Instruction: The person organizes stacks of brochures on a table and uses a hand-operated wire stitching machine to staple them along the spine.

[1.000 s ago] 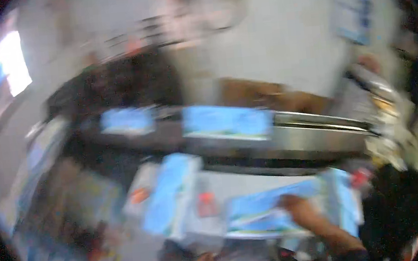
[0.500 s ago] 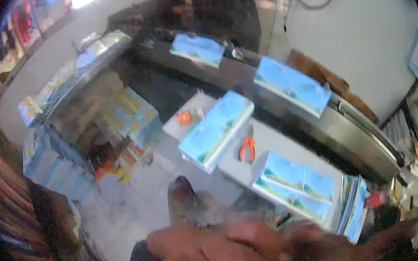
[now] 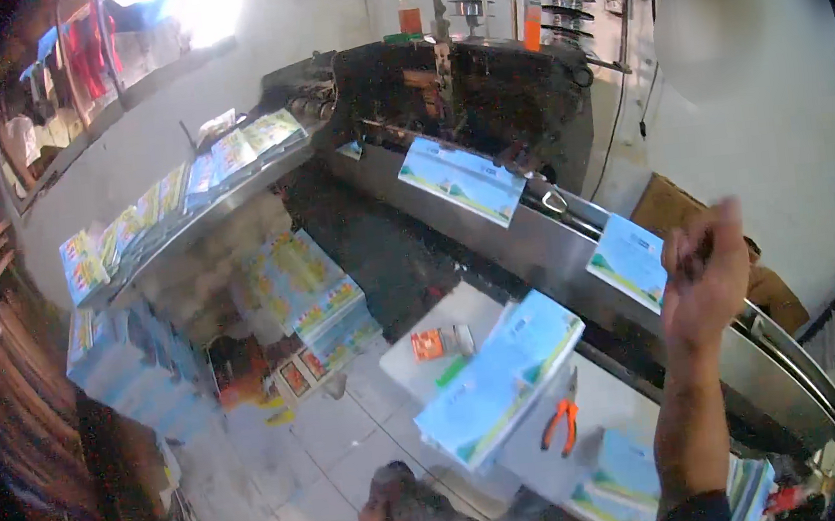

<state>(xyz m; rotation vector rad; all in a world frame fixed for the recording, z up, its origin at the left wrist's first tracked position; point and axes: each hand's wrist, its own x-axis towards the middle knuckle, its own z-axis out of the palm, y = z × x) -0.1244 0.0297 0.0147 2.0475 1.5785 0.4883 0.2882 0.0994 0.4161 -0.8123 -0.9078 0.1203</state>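
My right hand (image 3: 706, 278) is raised at the right, its fingers bent inward and partly smeared. It overlaps the right end of a blue printed folded sheet (image 3: 626, 258) lying over the long metal rail (image 3: 574, 210); contact with the sheet is unclear, and what the fingers hold, if anything, is hidden. Another blue folded sheet (image 3: 463, 181) straddles the rail farther left. Nearer stands a stack of blue printed sheets (image 3: 504, 378) on a pale table. Orange-handled pliers (image 3: 560, 426) lie beside it. My left hand is out of view.
More blue sheets (image 3: 614, 473) lie at the table's front, partly behind my forearm. Small orange box (image 3: 428, 345) sits beyond the stack. Piled booklets (image 3: 136, 363) stand at left, below a loaded shelf (image 3: 203, 221). A dark machine (image 3: 493, 103) and wire spools (image 3: 570, 15) are at the back.
Both hands were low at the bottom edge. My right hand has risen to the rail's right sheet, and the left has left the picture. The view has shifted, putting the table lower and farther right.
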